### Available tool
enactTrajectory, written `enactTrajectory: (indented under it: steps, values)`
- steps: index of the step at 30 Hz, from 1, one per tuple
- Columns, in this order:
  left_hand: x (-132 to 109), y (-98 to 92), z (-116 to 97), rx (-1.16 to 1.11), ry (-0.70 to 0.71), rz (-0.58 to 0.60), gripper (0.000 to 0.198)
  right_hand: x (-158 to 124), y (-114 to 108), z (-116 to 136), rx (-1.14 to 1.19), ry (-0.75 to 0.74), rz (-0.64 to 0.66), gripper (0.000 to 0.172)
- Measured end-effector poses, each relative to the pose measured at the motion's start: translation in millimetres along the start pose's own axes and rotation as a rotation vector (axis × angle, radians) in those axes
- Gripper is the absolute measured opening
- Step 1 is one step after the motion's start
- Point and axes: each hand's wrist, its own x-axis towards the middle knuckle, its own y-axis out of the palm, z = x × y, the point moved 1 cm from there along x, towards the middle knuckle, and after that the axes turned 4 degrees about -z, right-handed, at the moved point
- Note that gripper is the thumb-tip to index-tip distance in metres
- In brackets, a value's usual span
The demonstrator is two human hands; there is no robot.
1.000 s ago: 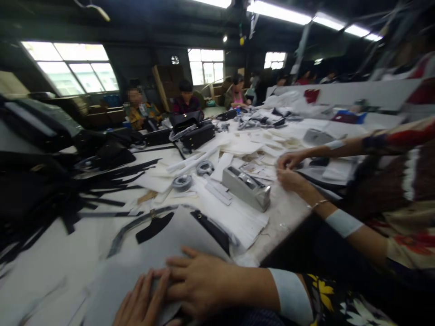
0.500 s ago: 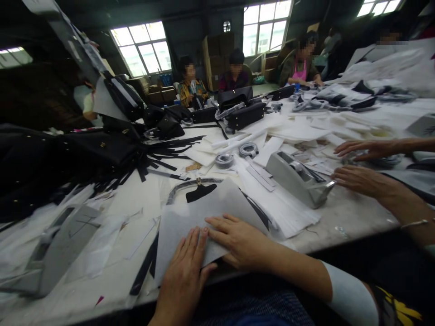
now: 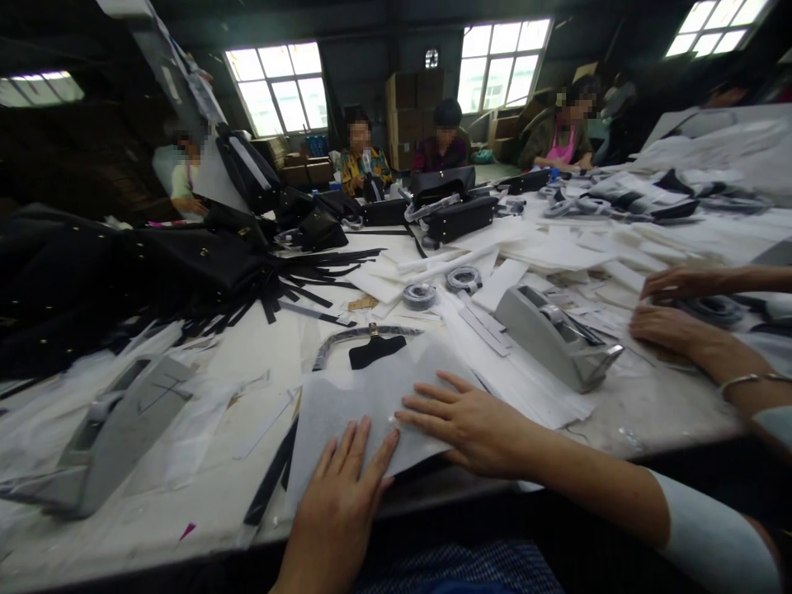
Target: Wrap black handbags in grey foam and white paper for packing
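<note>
Left hand (image 3: 340,503) and right hand (image 3: 479,425) are lying flat on paper (image 3: 346,400).
They're holding nothing; a tape dispenser (image 3: 535,334) is standing past the right.

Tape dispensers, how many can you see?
2 clearly: one tape dispenser left of the pale sheet, another tape dispenser right of it. A grey shape at the right edge may be a third.

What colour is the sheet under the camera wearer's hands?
The sheet is pale greyish white, best seen in the head view.
</note>
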Motion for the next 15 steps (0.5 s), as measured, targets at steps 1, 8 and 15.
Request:
enactTrajectory:
  steps: [1,8,15]
  values:
    - [1.0,-1.6,-0.2,0.006,0.006,-0.005,0.047,0.0,0.9,0.2,0.004,-0.010,0.007,0.066]
    - [3.4,1.7,6.3,0.054,0.154,0.057,0.047,2.8,6.6,-1.2,0.015,-0.085,0.033,0.064]
    - [-18.3,34.7,24.3,0.052,0.255,-0.055,0.058,-8.0,22.6,-5.8,-0.055,-0.137,-0.081,0.067]
